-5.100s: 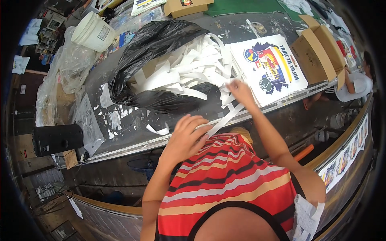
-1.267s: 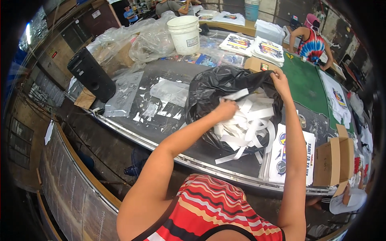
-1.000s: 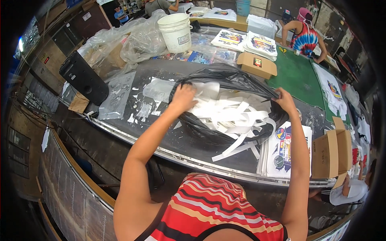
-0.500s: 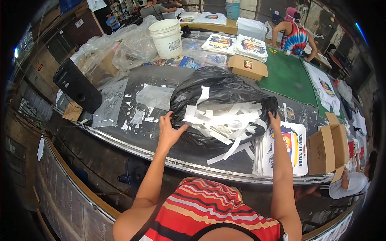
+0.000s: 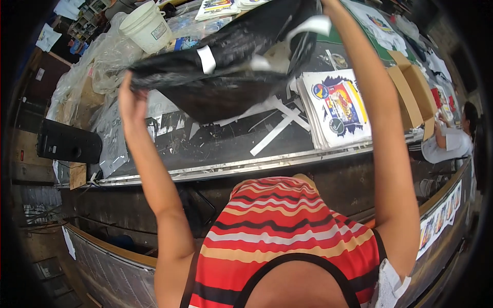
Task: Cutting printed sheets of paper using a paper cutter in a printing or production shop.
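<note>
I hold a black plastic bag (image 5: 231, 72) up above the dark worktable (image 5: 221, 149), its mouth spread between my hands. My left hand (image 5: 131, 96) grips the bag's left edge. My right hand (image 5: 328, 4) grips the right edge at the top of the picture and is mostly cut off there. White paper strips (image 5: 207, 57) poke out of the bag. A few loose white strips (image 5: 280, 128) lie on the table under it.
A stack of printed sheets (image 5: 336, 105) lies to the right, next to open cardboard boxes (image 5: 411, 97). A white bucket (image 5: 146, 25) and clear plastic bags (image 5: 97, 61) sit at the far left, a black speaker (image 5: 69, 146) below them. Another person (image 5: 452, 141) is at the far right.
Earlier the bag lay on the table while my hands pushed white strips into it. Both hands then took its edges and have now lifted it off the table.
</note>
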Motion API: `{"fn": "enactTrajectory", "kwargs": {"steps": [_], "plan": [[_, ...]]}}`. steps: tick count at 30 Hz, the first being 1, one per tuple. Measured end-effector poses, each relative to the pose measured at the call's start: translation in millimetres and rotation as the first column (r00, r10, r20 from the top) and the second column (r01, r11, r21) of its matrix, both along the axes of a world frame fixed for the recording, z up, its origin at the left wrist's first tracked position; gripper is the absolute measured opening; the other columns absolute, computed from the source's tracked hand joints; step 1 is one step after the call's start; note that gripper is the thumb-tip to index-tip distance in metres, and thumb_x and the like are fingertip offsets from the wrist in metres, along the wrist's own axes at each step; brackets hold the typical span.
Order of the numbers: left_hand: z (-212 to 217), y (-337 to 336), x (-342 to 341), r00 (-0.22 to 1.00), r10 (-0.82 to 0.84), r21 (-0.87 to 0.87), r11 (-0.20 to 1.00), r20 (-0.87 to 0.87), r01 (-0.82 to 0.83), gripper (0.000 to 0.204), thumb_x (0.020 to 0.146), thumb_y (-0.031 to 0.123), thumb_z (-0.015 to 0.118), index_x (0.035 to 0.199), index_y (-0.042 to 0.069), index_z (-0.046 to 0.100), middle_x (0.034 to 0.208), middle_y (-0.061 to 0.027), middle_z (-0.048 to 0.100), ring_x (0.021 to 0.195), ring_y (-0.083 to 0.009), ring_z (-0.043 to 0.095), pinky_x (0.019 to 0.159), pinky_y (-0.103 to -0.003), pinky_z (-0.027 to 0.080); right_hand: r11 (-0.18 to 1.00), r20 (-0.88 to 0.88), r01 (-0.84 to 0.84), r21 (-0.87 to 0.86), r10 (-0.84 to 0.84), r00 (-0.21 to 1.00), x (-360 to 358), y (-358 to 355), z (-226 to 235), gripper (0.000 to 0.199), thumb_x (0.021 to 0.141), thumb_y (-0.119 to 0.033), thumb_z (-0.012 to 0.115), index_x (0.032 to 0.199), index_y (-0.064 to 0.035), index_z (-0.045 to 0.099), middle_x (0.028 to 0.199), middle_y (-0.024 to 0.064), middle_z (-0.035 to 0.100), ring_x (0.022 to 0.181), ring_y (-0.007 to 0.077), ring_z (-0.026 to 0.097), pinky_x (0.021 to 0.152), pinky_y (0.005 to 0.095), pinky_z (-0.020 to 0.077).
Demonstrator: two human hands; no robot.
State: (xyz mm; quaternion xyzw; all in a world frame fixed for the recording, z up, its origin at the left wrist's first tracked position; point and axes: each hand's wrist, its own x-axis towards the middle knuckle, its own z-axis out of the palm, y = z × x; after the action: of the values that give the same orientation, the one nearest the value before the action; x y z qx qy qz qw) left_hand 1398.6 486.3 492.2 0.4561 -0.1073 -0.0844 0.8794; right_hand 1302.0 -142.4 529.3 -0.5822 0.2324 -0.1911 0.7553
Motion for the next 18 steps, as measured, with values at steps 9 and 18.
{"fn": "enactTrajectory", "kwargs": {"steps": [9, 18], "plan": [[85.2, 103.2, 117.6, 0.999, 0.017, -0.112, 0.994, 0.052, -0.011, 0.015, 0.101, 0.019, 0.059, 0.103, 0.004, 0.062, 0.091, -0.0062, 0.07, 0.064, -0.0123, 0.061, 0.053, -0.024, 0.047, 0.949, 0.308, 0.235, -0.209, -0.164, 0.937, 74.0, 40.0, 147.6, 0.019, 0.097, -0.023, 0.055, 0.082, -0.015, 0.063, 0.067, -0.0004, 0.061, 0.054, 0.0152, 0.057, 0.048, 0.0337, 0.0475], [86.7, 176.0, 223.4, 0.992, 0.108, 0.079, 0.991, -0.058, -0.104, 0.022, 0.105, 0.027, 0.054, 0.1, 0.007, 0.061, 0.09, -0.0059, 0.068, 0.07, -0.0159, 0.062, 0.057, -0.027, 0.054, 0.915, 0.142, -0.092, -0.392, 0.159, 0.977, 109.0, 71.3, 150.2, 0.027, 0.098, -0.028, 0.046, 0.088, -0.0121, 0.066, 0.076, 0.0058, 0.069, 0.07, 0.0199, 0.066, 0.063, 0.0418, 0.0554]]}}
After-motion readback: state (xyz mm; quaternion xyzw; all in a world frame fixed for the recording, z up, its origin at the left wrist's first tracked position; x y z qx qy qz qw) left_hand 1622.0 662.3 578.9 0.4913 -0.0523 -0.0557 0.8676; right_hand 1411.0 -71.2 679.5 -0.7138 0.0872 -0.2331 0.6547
